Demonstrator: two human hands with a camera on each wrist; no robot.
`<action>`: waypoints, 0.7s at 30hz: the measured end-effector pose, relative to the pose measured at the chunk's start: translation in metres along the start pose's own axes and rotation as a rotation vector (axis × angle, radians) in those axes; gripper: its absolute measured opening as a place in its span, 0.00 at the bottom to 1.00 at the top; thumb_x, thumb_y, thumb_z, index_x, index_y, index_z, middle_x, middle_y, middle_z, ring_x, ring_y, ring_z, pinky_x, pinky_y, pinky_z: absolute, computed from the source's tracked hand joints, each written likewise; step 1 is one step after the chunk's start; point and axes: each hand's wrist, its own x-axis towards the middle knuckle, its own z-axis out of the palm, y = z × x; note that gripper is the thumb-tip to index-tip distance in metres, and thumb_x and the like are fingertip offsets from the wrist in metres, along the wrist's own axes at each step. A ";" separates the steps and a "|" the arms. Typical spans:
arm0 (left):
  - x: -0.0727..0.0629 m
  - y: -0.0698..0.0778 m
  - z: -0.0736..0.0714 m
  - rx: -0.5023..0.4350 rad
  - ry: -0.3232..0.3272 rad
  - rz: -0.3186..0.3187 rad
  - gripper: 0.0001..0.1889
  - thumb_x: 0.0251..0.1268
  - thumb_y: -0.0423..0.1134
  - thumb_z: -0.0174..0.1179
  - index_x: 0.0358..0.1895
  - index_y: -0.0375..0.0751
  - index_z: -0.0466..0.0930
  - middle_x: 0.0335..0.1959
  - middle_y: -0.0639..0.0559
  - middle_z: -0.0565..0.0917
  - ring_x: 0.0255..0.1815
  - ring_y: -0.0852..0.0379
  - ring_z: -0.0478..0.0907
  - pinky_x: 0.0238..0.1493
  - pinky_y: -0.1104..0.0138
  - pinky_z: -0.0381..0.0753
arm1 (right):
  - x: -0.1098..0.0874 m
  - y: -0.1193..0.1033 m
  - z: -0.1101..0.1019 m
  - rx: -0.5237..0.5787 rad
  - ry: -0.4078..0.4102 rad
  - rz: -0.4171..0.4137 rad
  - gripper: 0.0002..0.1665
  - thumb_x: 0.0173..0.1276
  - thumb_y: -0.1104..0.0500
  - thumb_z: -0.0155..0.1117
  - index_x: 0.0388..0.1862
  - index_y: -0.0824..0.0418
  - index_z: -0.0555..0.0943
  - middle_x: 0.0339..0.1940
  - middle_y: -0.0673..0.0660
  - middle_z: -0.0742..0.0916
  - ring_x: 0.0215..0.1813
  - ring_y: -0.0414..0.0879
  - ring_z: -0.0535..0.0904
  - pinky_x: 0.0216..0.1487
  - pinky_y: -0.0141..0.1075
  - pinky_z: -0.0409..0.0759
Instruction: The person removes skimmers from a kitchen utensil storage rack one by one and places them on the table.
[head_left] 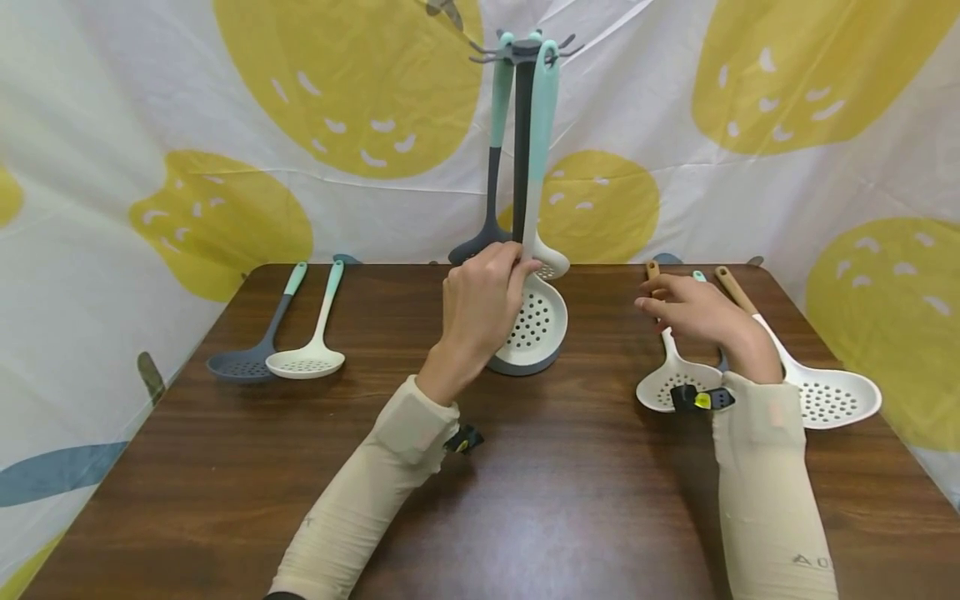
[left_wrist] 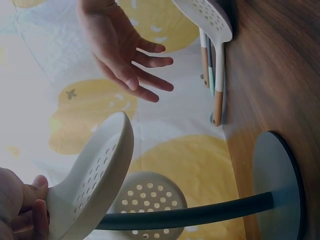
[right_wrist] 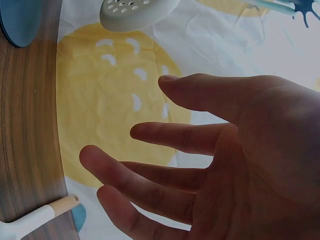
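Note:
My left hand (head_left: pixel 482 304) grips a white skimmer (head_left: pixel 542 321) by its neck, just above the perforated bowl. The skimmer's mint handle reaches up to the hooked top of a dark utensil stand (head_left: pixel 522 142), its end at one of the hooks. Behind it, a dark grey utensil (head_left: pixel 492 196) and another white skimmer (head_left: pixel 553 262) hang on the same stand. My right hand (head_left: pixel 697 312) hovers over the utensils at the right, holding nothing; its fingers are spread and loosely bent in the right wrist view.
At the left of the wooden table (head_left: pixel 375 533) lie a dark grey skimmer (head_left: pixel 243 365) and a white skimmer (head_left: pixel 306 362). On the right, a wide white turner (head_left: pixel 836 398) and a smaller white skimmer (head_left: pixel 663 385), both tan-handled, flank a mint-tipped utensil. A lemon-patterned cloth (head_left: pixel 390 208) hangs behind.

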 end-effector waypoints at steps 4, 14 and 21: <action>0.000 0.001 -0.001 -0.005 0.001 0.001 0.12 0.73 0.46 0.63 0.36 0.41 0.84 0.26 0.51 0.82 0.21 0.53 0.76 0.22 0.58 0.76 | 0.000 -0.001 0.000 0.001 0.004 -0.003 0.28 0.83 0.51 0.52 0.69 0.70 0.73 0.61 0.74 0.83 0.40 0.47 0.88 0.42 0.40 0.80; -0.002 0.001 0.002 0.004 0.026 0.021 0.11 0.74 0.46 0.63 0.38 0.41 0.84 0.32 0.51 0.86 0.22 0.54 0.79 0.22 0.60 0.78 | 0.000 -0.003 0.001 0.030 -0.033 0.015 0.30 0.83 0.49 0.51 0.72 0.70 0.70 0.64 0.75 0.81 0.41 0.48 0.87 0.37 0.38 0.80; 0.000 0.003 -0.012 0.012 0.065 0.041 0.11 0.74 0.45 0.63 0.39 0.40 0.85 0.29 0.50 0.84 0.21 0.54 0.77 0.20 0.61 0.75 | 0.004 -0.006 0.001 0.054 -0.038 0.005 0.30 0.83 0.49 0.50 0.71 0.70 0.70 0.63 0.74 0.82 0.43 0.50 0.87 0.38 0.39 0.81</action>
